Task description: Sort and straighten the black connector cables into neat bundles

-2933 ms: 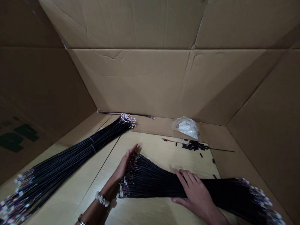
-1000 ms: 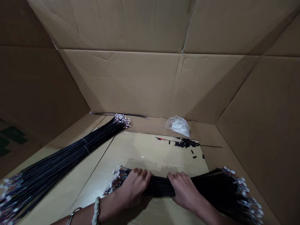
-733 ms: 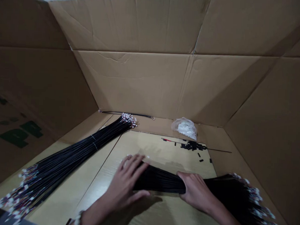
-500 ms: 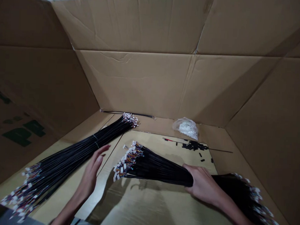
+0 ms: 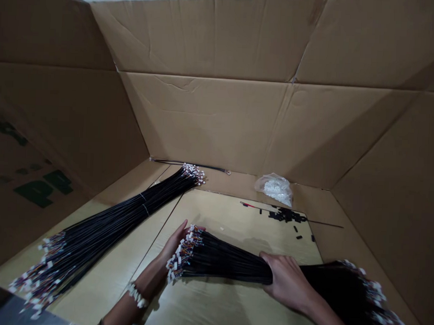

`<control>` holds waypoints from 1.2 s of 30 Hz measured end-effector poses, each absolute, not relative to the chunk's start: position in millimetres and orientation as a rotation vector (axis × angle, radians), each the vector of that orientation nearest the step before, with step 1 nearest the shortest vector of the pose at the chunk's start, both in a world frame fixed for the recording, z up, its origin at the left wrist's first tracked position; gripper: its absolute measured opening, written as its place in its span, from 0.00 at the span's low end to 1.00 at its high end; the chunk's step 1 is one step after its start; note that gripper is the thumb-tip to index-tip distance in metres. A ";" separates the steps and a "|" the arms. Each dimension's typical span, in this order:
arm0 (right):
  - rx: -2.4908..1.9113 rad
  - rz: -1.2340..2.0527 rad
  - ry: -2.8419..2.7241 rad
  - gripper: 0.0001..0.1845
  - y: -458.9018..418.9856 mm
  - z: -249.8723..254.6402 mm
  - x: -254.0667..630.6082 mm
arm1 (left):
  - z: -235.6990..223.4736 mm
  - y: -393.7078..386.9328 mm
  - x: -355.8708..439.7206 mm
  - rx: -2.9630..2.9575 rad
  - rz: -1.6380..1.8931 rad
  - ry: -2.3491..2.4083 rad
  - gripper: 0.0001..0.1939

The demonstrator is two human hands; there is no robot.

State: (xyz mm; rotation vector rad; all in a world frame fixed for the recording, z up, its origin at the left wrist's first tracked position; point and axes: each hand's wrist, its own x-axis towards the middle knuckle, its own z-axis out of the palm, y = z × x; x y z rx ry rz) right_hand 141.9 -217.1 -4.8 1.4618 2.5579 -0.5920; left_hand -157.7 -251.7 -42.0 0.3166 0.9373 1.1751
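A bundle of black cables (image 5: 230, 261) lies across the middle, with white connectors and coloured wires at its left end. My right hand (image 5: 287, 280) is wrapped round the bundle near its middle. The bundle's right part runs on beyond my wrist to more white connectors at the lower right. My left hand (image 5: 175, 242) is at the left connector end, its fingers stretched out and partly hidden behind the connectors. To the left lies a second, larger cable bundle (image 5: 121, 218), bound with thin ties near its middle.
Cardboard walls (image 5: 204, 119) rise at the back and both sides. Near the back wall sit a clear bag of small white pieces (image 5: 276, 189) and a few loose cables (image 5: 188, 163). Small black pieces (image 5: 286, 215) are scattered at the back right, around a thin rod.
My left hand has moved right and reached behind the connector end of the middle bundle. My right hand keeps its hold, and the bundle sits slightly lower in view.
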 end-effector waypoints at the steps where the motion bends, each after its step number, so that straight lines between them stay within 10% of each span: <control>1: 1.454 -0.601 2.564 0.15 -216.4 -4.5 141.2 | -41.1 -251.1 -157.1 0.322 1.160 0.938 0.24; 18: 1.387 -0.604 2.510 0.18 -220.5 -8.5 132.9 | -17.7 -271.6 -190.6 1.182 1.197 1.412 0.38; 23: 1.361 -0.594 2.526 0.19 -221.5 -12.9 126.2 | -7.1 -295.9 -158.3 2.269 0.323 1.427 0.50; 36: 1.353 -0.545 2.572 0.26 -225.6 -13.6 115.7 | -15.4 -257.1 -112.2 2.406 -0.272 1.655 0.24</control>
